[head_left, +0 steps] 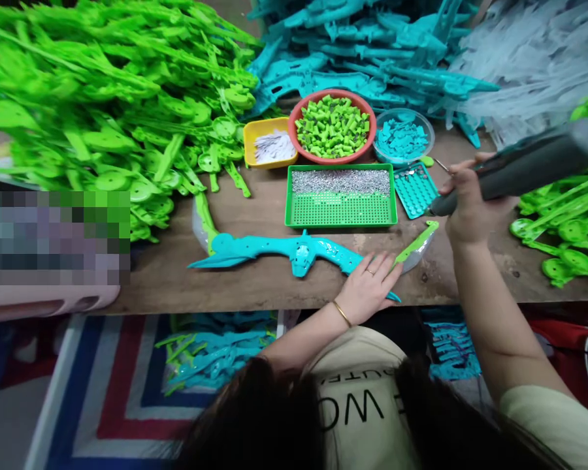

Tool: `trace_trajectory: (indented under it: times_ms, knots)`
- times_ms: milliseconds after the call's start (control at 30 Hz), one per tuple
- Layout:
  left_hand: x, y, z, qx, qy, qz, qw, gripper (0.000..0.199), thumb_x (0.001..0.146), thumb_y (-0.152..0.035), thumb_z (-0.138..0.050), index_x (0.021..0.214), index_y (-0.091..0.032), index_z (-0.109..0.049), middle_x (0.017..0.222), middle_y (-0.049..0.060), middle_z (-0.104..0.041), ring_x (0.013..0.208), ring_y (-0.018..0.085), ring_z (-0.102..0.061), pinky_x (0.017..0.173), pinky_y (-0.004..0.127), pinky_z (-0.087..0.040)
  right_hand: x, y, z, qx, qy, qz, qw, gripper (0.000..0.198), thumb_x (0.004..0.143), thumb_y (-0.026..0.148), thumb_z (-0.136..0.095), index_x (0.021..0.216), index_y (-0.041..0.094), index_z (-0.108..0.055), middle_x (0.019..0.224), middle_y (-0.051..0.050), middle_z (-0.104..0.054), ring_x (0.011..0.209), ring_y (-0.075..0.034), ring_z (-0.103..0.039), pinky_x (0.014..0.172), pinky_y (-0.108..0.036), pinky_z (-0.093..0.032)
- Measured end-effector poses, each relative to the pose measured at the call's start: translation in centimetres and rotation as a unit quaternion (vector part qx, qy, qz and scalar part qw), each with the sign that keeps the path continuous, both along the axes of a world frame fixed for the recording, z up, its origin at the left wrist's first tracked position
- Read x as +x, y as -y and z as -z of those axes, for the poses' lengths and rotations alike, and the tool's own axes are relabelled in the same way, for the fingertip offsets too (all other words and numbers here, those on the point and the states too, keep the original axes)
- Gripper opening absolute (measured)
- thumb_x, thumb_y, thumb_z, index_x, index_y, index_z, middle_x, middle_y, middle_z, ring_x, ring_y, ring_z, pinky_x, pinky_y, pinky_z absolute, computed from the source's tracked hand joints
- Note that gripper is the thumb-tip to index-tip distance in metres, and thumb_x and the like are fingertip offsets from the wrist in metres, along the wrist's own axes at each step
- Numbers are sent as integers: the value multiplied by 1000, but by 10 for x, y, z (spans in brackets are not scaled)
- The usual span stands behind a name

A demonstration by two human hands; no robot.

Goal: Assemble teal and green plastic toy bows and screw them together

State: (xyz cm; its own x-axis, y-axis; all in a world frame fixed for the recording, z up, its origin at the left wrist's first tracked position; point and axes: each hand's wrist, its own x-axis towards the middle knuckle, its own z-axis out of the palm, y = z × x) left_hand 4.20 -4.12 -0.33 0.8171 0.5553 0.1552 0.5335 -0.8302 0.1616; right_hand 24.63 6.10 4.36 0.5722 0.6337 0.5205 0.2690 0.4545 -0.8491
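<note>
A teal toy bow lies across the front of the wooden table, with green and clear pieces at its two ends. My left hand rests flat on the bow's right part, fingers stretched out and covering some of it. Raised off the table to the right, my right hand is wrapped round a grey power screwdriver. The tool's dark front end points left, beside a small teal gridded tray. A thin metal rod shows near my right fingers; I cannot tell what it belongs to.
Behind the bow stand a green tray of screws, a red bowl of green pieces, a yellow tray and a clear bowl of teal pieces. Piles of green parts, teal parts and clear parts surround them.
</note>
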Motion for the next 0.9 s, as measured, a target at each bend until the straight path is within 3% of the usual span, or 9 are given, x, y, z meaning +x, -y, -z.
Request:
trace_trajectory:
  times_ms: [133, 233, 367, 433, 500, 567, 667, 767, 900]
  knots:
    - [-29, -1, 10, 9, 20, -27, 999, 56, 91, -48, -54, 137, -15, -51, 140, 14, -55, 133, 31, -46, 116, 54, -30, -12, 4, 12, -64, 28, -27, 997, 32, 73, 50, -75, 83, 23, -61, 73, 2, -64, 57, -14, -61, 58, -34, -54]
    - [-47, -6, 3, 18, 63, -7, 998, 53, 92, -48, -53, 133, -14, -55, 135, 17, -59, 128, 29, -53, 113, 51, -36, -4, 29, 19, -96, 103, -33, 989, 37, 77, 57, -68, 95, 25, -64, 87, -3, -67, 80, -18, -66, 74, -37, -56]
    - [-56, -17, -49, 54, 179, 10, 982, 56, 89, -60, -52, 122, -16, -63, 125, 15, -66, 121, 27, -59, 105, 44, -47, 13, 91, 9, -125, 194, -81, 970, 59, 86, 66, -49, 126, 24, -59, 119, -12, -65, 107, -26, -65, 95, -48, -51]
    - [-56, -24, -82, 50, 236, 6, 970, 57, 87, -64, -54, 117, -17, -65, 117, 12, -70, 111, 23, -65, 95, 38, -53, 19, 116, 4, -128, 299, -150, 934, 70, 80, 72, -53, 130, 24, -58, 124, -14, -65, 115, -33, -62, 102, -54, -46]
    - [-53, -30, -108, 16, 282, -6, 959, 52, 88, -60, -56, 115, -17, -65, 108, 9, -73, 100, 19, -69, 87, 31, -55, 23, 129, 3, -122, 386, -175, 898, 59, 79, 62, -63, 127, 26, -61, 116, -12, -70, 109, -32, -65, 97, -52, -50]
    - [-49, -37, -124, -29, 308, -9, 951, 48, 90, -55, -56, 116, -15, -64, 104, 8, -74, 97, 17, -70, 84, 28, -56, 26, 132, 5, -107, 406, -177, 890, 36, 83, 45, -65, 114, 27, -66, 96, -7, -74, 87, -26, -70, 79, -41, -57]
    - [-41, -45, -129, -67, 319, 12, 945, 49, 91, -52, -56, 119, -13, -61, 108, 11, -72, 102, 18, -68, 89, 31, -55, 28, 130, 9, -98, 366, -189, 906, 19, 88, 40, -60, 97, 25, -68, 74, -2, -70, 60, -17, -65, 55, -28, -52]
    - [-34, -50, -119, -54, 337, 18, 940, 39, 91, -45, -60, 115, -15, -62, 103, 9, -73, 95, 19, -69, 83, 32, -56, 33, 132, 9, -131, 365, -176, 905, 28, 90, 46, -55, 97, 22, -67, 76, -3, -71, 62, -17, -66, 57, -26, -51]
    - [-27, -50, -103, -34, 340, 19, 940, 34, 89, -41, -63, 110, -14, -62, 98, 9, -74, 82, 19, -69, 73, 32, -56, 43, 131, 6, -170, 403, -189, 879, 37, 92, 53, -50, 92, 21, -69, 70, -3, -70, 57, -15, -64, 53, -23, -47]
